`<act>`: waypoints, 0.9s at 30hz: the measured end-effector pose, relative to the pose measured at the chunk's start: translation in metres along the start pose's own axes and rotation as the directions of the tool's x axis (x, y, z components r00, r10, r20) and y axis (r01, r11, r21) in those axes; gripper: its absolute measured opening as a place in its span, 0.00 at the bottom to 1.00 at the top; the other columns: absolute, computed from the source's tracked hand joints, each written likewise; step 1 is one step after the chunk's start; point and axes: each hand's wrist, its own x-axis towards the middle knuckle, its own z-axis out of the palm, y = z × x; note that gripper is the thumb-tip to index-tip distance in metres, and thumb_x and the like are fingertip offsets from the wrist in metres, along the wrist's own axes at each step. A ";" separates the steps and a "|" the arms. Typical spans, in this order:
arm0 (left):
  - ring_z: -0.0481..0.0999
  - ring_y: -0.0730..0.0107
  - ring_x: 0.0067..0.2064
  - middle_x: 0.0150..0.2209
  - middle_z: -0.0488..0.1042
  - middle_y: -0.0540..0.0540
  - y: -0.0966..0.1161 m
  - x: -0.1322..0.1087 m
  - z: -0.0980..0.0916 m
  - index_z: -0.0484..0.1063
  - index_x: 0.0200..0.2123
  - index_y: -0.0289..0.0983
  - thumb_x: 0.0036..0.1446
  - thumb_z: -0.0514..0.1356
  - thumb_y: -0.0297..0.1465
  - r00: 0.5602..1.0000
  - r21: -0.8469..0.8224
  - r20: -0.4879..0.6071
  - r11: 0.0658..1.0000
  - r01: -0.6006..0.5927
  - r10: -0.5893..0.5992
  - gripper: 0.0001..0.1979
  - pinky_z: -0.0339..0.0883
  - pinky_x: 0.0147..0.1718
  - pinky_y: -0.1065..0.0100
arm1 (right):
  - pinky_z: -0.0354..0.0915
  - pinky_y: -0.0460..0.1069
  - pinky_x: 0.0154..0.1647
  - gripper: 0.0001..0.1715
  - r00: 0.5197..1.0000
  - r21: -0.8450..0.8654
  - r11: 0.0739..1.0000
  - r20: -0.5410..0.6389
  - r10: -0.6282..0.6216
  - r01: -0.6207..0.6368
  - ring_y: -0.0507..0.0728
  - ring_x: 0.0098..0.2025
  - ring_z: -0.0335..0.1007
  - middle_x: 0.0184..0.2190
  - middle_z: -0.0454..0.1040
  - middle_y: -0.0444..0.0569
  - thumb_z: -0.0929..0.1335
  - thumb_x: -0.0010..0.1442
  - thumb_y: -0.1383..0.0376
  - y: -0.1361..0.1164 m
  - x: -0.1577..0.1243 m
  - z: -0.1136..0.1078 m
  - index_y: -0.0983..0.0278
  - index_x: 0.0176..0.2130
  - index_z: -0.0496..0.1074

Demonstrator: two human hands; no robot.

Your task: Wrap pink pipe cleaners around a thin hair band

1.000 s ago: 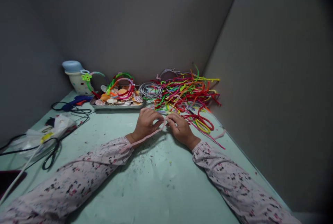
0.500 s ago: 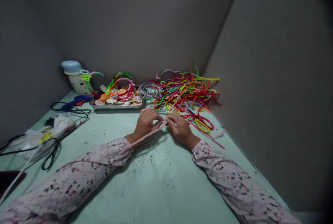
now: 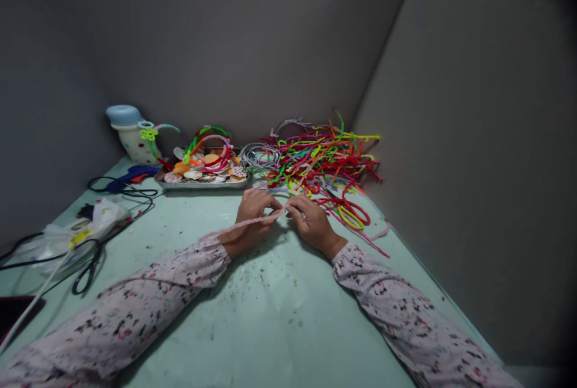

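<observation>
A pale pink pipe cleaner (image 3: 238,225) is pinched between my two hands above the table. My left hand (image 3: 255,213) is closed, its thumb and forefinger on the pipe cleaner close to my right fingertips. The loose length runs leftward across the back of that hand to the sleeve cuff. My right hand (image 3: 312,222) is closed too, pinching the other end of the same pipe cleaner. The fingertips of both hands almost meet, and the exact twist between them is too small to make out.
Behind my hands lies a heap of coloured pipe cleaners (image 3: 322,156), beside a coil of grey wire (image 3: 260,157). A metal tray (image 3: 202,185) holds shells and bent pipe-cleaner rings. Leftward are a blue-lidded bottle (image 3: 135,141), black cables (image 3: 130,192) and a plastic bag (image 3: 108,216). Grey walls enclose the table.
The loose end of the pink pipe cleaner has swung up and outward, from along my left wrist to across the back of my left hand. Both hands stay nearly in place.
</observation>
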 end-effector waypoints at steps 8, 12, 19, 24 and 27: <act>0.70 0.68 0.35 0.29 0.74 0.50 0.000 -0.001 0.001 0.70 0.29 0.39 0.60 0.57 0.34 1.000 0.009 0.006 1.000 0.011 -0.011 0.08 0.58 0.41 0.62 | 0.66 0.51 0.43 0.09 1.000 -0.013 1.000 -0.004 -0.009 0.009 0.56 0.41 0.69 0.35 0.73 0.50 0.61 0.67 0.65 0.000 0.000 0.001 0.62 0.40 0.70; 0.71 0.68 0.36 0.30 0.75 0.50 0.000 0.000 0.003 0.71 0.30 0.38 0.60 0.57 0.34 0.999 -0.002 -0.014 0.999 0.041 -0.041 0.07 0.58 0.43 0.62 | 0.66 0.51 0.43 0.10 1.000 -0.014 1.000 -0.016 0.005 -0.006 0.57 0.41 0.69 0.36 0.73 0.50 0.60 0.67 0.65 0.000 0.000 0.001 0.61 0.41 0.70; 0.71 0.67 0.37 0.32 0.76 0.49 -0.003 0.000 0.002 0.71 0.33 0.38 0.61 0.56 0.35 0.999 0.015 0.042 1.000 0.012 -0.012 0.08 0.57 0.42 0.62 | 0.66 0.52 0.43 0.10 1.000 -0.014 1.000 -0.031 0.005 -0.005 0.57 0.41 0.69 0.35 0.73 0.50 0.60 0.67 0.65 0.000 0.001 0.001 0.61 0.41 0.70; 0.70 0.65 0.37 0.32 0.74 0.48 0.001 0.000 0.000 0.71 0.32 0.37 0.61 0.56 0.35 0.997 0.038 0.064 0.999 0.030 -0.032 0.09 0.58 0.41 0.61 | 0.66 0.51 0.44 0.09 1.000 -0.010 1.000 -0.010 -0.008 0.008 0.57 0.42 0.69 0.35 0.72 0.50 0.60 0.66 0.66 0.001 0.000 0.000 0.62 0.41 0.70; 0.70 0.65 0.37 0.31 0.74 0.48 0.003 0.000 0.000 0.70 0.31 0.37 0.60 0.57 0.34 0.997 0.043 0.062 0.998 0.049 -0.052 0.08 0.58 0.42 0.60 | 0.66 0.51 0.44 0.09 1.000 -0.017 1.000 0.001 -0.013 0.013 0.56 0.42 0.69 0.35 0.72 0.50 0.61 0.66 0.66 0.001 0.000 0.000 0.62 0.41 0.70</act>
